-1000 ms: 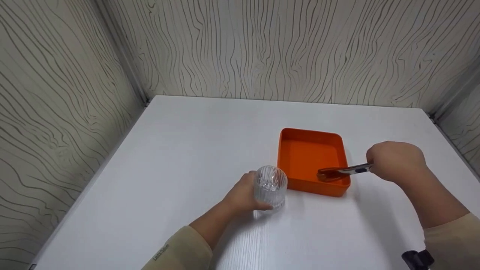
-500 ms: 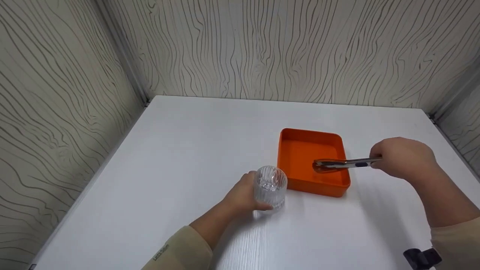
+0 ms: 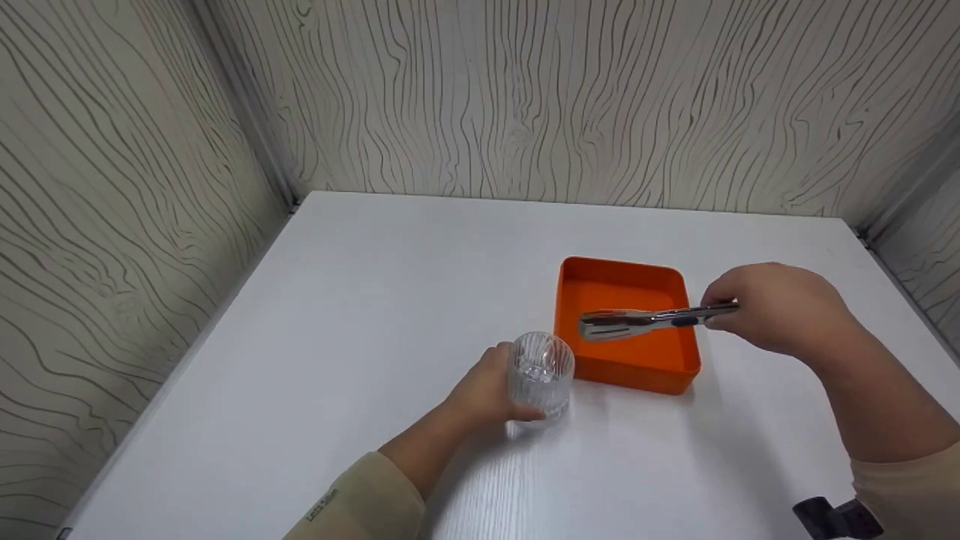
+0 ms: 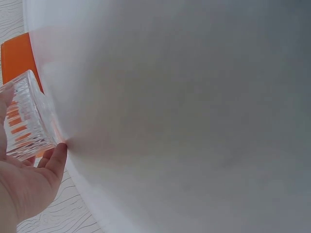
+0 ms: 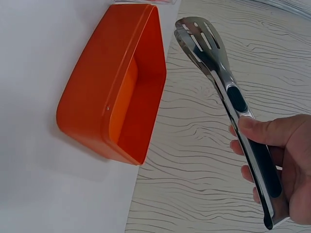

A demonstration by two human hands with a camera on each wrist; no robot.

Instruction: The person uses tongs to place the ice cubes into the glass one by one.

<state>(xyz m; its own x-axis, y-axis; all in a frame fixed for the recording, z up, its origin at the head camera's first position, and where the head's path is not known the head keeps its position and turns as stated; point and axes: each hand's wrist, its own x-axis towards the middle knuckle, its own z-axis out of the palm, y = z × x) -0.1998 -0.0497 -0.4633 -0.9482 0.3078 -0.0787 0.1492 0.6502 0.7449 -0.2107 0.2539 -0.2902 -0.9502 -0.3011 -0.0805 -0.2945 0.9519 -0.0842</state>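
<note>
A clear ribbed glass [image 3: 541, 375] stands upright on the table, against or very near the front left corner of the orange square box [image 3: 626, 376]. My left hand [image 3: 484, 390] holds the glass from the left side, fingers behind and thumb in front; in the left wrist view its fingers curl round the glass [image 4: 29, 119]. My right hand [image 3: 784, 311] grips metal tongs [image 3: 637, 321] by their dark-padded handle. Their slotted heads hang over the box, pointing left toward the glass. In the right wrist view the heads lie close together; nothing shows clearly between them.
The white tabletop [image 3: 375, 300] reaches to wood-grain panels [image 3: 480, 97] behind and at both sides. The box stands at the table's right half, its rim low. A dark device [image 3: 836, 517] is strapped at the right sleeve.
The tongs have risen out of the box and swung left toward the glass, levelling as they moved. My left hand and the glass have stayed in place.
</note>
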